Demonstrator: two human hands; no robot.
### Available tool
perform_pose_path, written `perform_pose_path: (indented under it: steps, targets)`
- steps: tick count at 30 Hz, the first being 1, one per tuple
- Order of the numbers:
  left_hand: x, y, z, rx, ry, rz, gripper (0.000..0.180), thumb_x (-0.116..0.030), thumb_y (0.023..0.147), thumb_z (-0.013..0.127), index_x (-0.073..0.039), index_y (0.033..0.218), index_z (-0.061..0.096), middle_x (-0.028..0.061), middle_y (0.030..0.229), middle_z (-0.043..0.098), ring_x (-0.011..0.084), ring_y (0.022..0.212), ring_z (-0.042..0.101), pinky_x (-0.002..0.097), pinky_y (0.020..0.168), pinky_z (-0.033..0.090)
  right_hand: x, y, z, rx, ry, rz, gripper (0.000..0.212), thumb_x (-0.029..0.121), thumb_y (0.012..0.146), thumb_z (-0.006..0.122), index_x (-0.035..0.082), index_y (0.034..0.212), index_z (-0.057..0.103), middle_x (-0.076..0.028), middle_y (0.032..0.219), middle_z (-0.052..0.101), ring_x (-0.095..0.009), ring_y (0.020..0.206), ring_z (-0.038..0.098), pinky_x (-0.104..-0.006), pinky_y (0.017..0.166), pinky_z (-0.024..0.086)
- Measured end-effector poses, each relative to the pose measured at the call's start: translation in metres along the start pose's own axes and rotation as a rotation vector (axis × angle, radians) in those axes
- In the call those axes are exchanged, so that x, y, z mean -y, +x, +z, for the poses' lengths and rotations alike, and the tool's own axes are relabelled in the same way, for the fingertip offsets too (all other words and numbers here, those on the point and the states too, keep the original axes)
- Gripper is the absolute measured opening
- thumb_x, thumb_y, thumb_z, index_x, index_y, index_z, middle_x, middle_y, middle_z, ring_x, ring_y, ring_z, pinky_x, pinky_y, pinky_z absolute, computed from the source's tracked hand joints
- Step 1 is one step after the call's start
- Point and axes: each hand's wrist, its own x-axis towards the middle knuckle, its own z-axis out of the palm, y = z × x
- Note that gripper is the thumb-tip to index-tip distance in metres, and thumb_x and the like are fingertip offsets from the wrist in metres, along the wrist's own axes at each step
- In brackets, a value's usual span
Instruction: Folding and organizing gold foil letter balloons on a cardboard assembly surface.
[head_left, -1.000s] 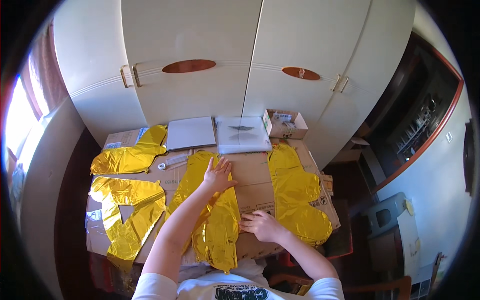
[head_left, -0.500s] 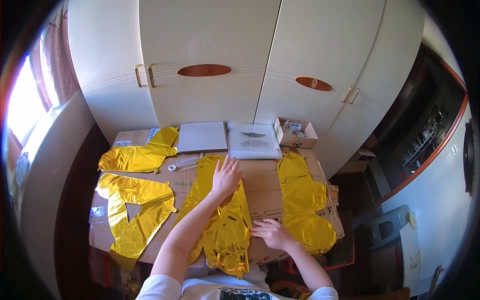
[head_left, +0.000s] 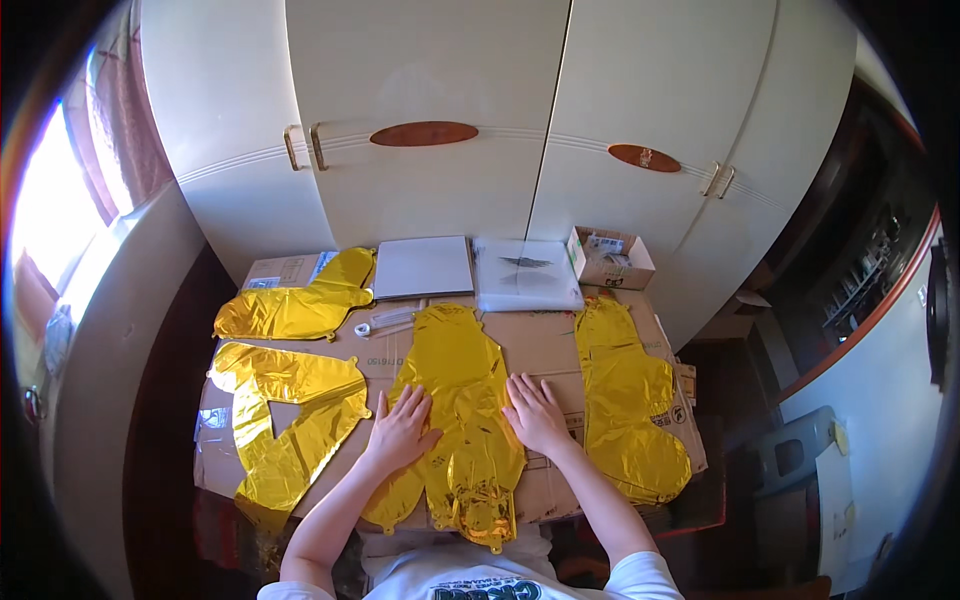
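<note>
A flat, uninflated gold foil balloon [head_left: 462,350] lies in the middle of the cardboard-covered table, its lower end creased and reaching the near edge. My left hand [head_left: 402,428] rests on its left side, fingers stretched out and slightly spread. Against the right edge of the same balloon lies my right hand [head_left: 535,410], also with extended fingers. Neither hand grips anything. To the left are two more flat gold foil balloons, an angular one with a hole [head_left: 300,380] and a bent one [head_left: 300,308] behind it. Another wavy-edged gold foil balloon [head_left: 630,400] lies on the right.
Along the back stand a white flat stack [head_left: 424,267], a clear plastic-covered stack [head_left: 527,278] and an open small box [head_left: 612,262] with packets. A white tape roll [head_left: 362,329] lies near clear strips. A wardrobe [head_left: 430,70] rises behind the cardboard [head_left: 545,345].
My left hand has drawn back toward me from the balloon's upper part to its left side. My right hand has moved up along the right edge. The middle balloon's upper part looks more spread out.
</note>
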Motion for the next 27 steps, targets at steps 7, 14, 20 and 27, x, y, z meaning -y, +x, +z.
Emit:
perform_pose_path:
  steps: [7,14,20,27]
  targets:
    - [-0.011,-0.017,-0.003,0.064,-0.025,0.076,0.068,-0.047,0.088,0.058,-0.005,0.14,0.044,0.0142,0.148,0.04,0.0306,0.139,0.034,0.0617,0.113,0.015,0.009,-0.003,0.007,-0.007,-0.069,0.031,0.054,0.038,0.101,0.036,0.003,0.142,0.041,-0.012,0.149,0.041,-0.027,0.141,0.032,-0.0479,0.115,0.021]
    - [-0.023,-0.018,-0.001,0.026,-0.011,0.128,0.065,-0.045,0.088,0.059,-0.004,0.138,0.045,0.017,0.145,0.043,0.031,0.137,0.037,0.06,0.112,0.022,0.011,-0.003,0.008,-0.006,-0.065,0.045,0.054,0.038,0.101,0.037,0.003,0.141,0.043,-0.012,0.148,0.041,-0.026,0.141,0.032,-0.0471,0.116,0.021]
    - [-0.031,-0.018,-0.002,0.04,-0.071,0.135,0.062,-0.035,0.088,0.06,-0.003,0.138,0.043,0.0171,0.145,0.041,0.0323,0.138,0.036,0.0551,0.113,0.023,0.012,-0.002,0.01,-0.019,-0.039,0.053,0.054,0.037,0.101,0.038,0.002,0.141,0.042,-0.013,0.148,0.041,-0.026,0.141,0.032,-0.047,0.116,0.02]
    - [-0.035,-0.017,-0.002,0.003,-0.249,0.089,0.056,-0.026,0.091,0.056,0.0,0.138,0.04,0.0205,0.142,0.042,0.0372,0.135,0.037,0.0554,0.112,0.026,0.014,-0.001,0.009,0.009,-0.034,0.072,0.055,0.037,0.1,0.038,0.002,0.143,0.039,-0.014,0.15,0.038,-0.027,0.141,0.031,-0.0477,0.116,0.019]
